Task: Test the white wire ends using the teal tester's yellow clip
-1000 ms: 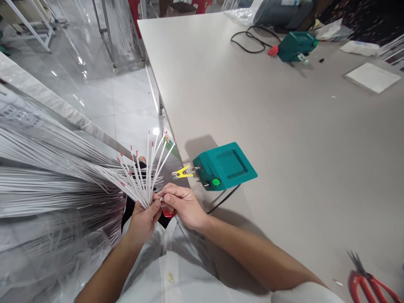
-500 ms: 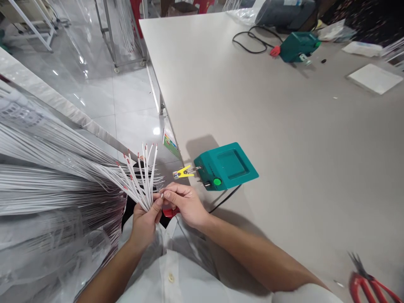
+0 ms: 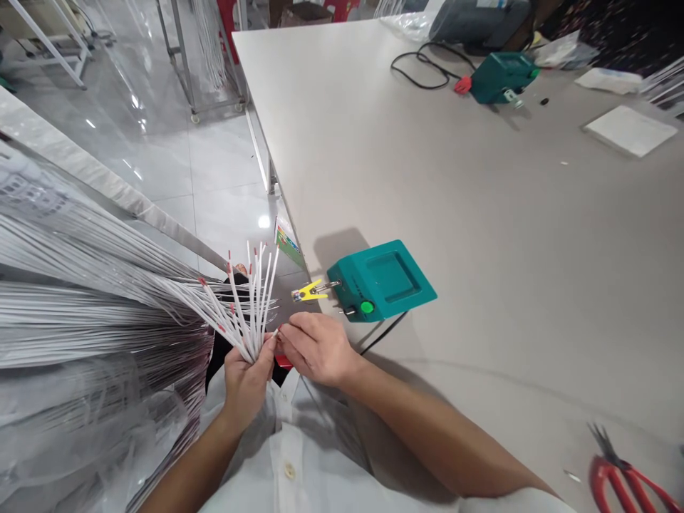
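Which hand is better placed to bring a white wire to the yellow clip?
Probably the right hand: it seems to pinch one wire end and lies nearer the yellow clip; the left hand holds the fanned wires.

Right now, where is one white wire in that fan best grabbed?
Probably near its free end, from the right side: the white wires splay apart above the left hand but bunch tightly in its grip.
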The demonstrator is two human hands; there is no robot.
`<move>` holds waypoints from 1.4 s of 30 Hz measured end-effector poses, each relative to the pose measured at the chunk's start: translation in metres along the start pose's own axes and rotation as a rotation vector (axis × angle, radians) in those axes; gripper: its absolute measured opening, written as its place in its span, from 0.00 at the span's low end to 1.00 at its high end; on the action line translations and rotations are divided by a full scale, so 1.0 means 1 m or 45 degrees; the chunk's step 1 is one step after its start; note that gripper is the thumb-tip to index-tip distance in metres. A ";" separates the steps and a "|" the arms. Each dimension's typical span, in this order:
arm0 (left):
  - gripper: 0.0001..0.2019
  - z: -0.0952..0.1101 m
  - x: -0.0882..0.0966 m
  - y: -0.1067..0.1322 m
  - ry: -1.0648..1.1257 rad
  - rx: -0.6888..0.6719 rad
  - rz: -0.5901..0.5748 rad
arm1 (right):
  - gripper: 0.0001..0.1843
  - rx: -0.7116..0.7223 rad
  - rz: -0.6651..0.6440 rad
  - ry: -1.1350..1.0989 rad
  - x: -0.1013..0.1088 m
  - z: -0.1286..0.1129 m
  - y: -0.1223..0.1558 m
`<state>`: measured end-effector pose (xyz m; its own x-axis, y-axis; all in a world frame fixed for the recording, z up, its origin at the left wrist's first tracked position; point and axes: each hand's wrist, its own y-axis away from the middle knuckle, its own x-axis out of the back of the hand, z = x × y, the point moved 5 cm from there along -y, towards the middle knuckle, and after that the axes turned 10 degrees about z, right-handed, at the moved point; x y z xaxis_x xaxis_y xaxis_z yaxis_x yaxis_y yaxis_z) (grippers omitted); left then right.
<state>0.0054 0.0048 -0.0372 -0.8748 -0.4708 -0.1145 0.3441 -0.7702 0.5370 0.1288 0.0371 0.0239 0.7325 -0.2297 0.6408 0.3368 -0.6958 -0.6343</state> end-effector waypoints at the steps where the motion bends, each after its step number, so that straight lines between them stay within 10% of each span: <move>1: 0.10 0.001 0.001 0.000 0.008 -0.008 0.029 | 0.11 0.003 0.003 -0.025 0.001 0.000 0.000; 10: 0.09 0.006 0.006 -0.005 -0.041 -0.096 0.025 | 0.11 -0.844 0.127 -0.713 -0.001 0.024 -0.003; 22: 0.08 0.011 0.000 0.000 0.014 -0.148 0.014 | 0.08 -0.624 0.063 -0.592 -0.005 0.007 -0.005; 42: 0.09 0.007 0.001 -0.002 -0.013 -0.122 -0.050 | 0.09 -1.163 0.070 -1.011 -0.018 0.018 0.003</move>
<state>0.0012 0.0092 -0.0325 -0.8917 -0.4351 -0.1251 0.3398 -0.8258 0.4501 0.1271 0.0513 0.0027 0.9996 -0.0156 -0.0243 -0.0133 -0.9957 0.0921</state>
